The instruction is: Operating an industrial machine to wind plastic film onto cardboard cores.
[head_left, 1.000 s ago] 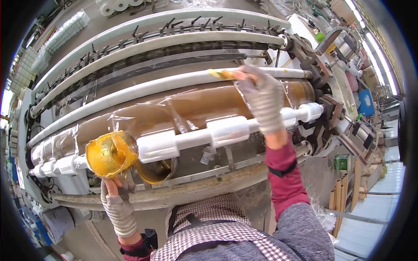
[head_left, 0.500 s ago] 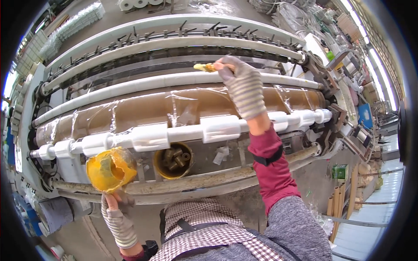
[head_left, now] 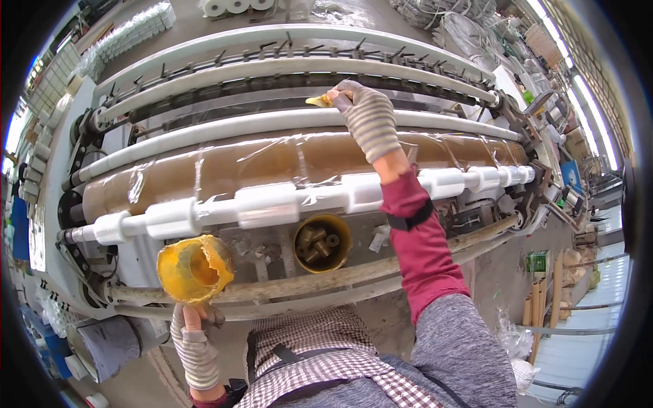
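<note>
My left hand (head_left: 196, 340), in a striped glove with bare fingertips, grips a yellow-crusted container (head_left: 175, 272) from below. Its mouth is ragged with thick yellow paste, and it hangs over the machine's front bar. My right hand (head_left: 371, 119), gloved alike, is closed on a small yellow-smeared brush (head_left: 320, 101) that points left; most of its handle is hidden in the fingers. That hand hovers over the white roller (head_left: 272, 128) behind a wide brown roller (head_left: 252, 166) wrapped in clear film. Before this lies a shaft with several white film rolls (head_left: 266, 205).
A round bucket (head_left: 347, 253) holding short brown tube cores (head_left: 314, 243) stands below the shaft, left of my right arm. A worn bar (head_left: 326, 275) crosses in front of me. Black levers (head_left: 289, 41) line the far rail. Long cardboard tubes (head_left: 537, 299) lean at right.
The view has shifted left, so the machine and bucket sit farther right. My right hand with the brush has moved left along the rollers. Both hands keep their hold.
</note>
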The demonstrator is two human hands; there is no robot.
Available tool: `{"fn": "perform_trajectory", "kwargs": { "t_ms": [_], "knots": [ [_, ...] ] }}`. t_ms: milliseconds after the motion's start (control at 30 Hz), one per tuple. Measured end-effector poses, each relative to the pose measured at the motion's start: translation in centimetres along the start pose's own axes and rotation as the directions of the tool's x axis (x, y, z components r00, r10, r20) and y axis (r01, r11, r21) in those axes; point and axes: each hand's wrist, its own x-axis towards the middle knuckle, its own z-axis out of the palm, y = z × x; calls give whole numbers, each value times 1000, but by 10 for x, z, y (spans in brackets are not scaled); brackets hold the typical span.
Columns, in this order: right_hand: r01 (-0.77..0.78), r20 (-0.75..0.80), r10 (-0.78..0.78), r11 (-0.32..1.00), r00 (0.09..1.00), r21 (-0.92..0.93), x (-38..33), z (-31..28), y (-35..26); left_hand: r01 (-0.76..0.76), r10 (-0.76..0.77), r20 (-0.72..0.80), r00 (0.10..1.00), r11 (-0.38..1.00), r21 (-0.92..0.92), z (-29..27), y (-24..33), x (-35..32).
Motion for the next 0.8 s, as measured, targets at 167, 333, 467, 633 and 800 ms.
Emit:
{"fn": "perform_trajectory", "kwargs": {
  "t_ms": [167, 333, 467, 633, 800],
  "knots": [
    [-65, 102, 75, 993, 992, -101, -19, 17, -42, 10, -10, -5, 1000, 1000, -15, -90, 21, 25],
    [12, -34, -8, 994, 999, 113, -17, 27, -126, -45, 45, 12, 999, 999, -4, -131, 36, 47],
    [86, 54, -89, 994, 995, 65, 4, 84, -168, -57, 58, 19, 998, 996, -68, -146, 44, 55],
    [-21, 287, 44, 996, 957, -82, 2, 90, -201, -41, 42, 18, 999, 997, -64, -188, 59, 75],
    [180, 93, -184, 982, 978, 54, 12, 150, -316, -66, 66, 1, 998, 996, -55, -269, 83, 107]
  ]
}}
